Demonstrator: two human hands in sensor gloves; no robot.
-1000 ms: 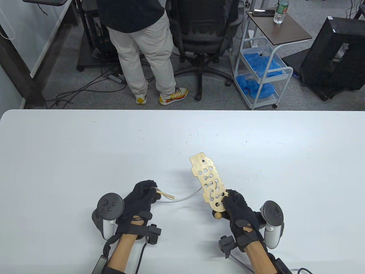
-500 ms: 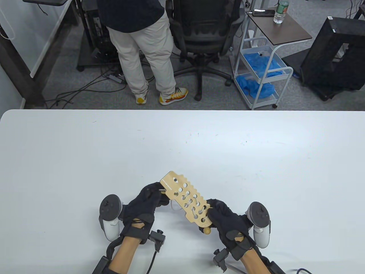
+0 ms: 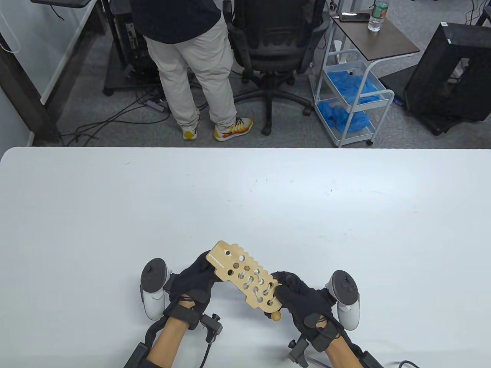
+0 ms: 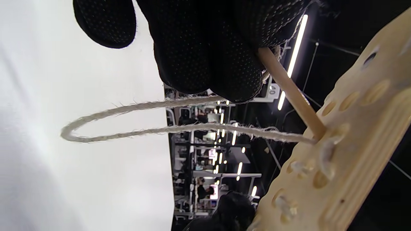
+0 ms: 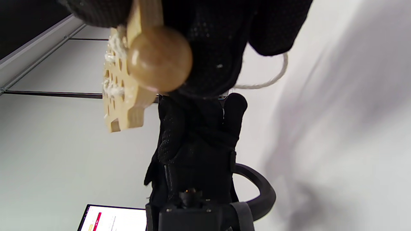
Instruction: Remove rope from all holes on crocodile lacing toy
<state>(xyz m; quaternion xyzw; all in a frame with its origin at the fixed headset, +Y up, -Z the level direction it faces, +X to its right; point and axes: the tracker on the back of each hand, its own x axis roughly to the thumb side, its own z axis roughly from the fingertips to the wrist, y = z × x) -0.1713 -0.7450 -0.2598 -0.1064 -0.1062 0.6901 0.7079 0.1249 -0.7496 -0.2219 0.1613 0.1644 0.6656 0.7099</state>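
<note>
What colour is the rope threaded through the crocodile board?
Off-white, slightly frayed rope; clearest in the left wrist view, looping beside the pale wooden board.

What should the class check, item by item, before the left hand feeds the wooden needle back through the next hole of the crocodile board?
1. Right hand grips the tail end of the crocodile board: ok.
2. Left hand fingers pinch the wooden needle: ok.
3. Needle tip sits at a hole on the board's underside: ok, in the left wrist view.
4. Rope hangs in a free loop, no knot visible: ok.
5. All holes cleared: not ok, rope still laces several holes.
6. Wooden ball end free of the rope loop: cannot tell.
</note>
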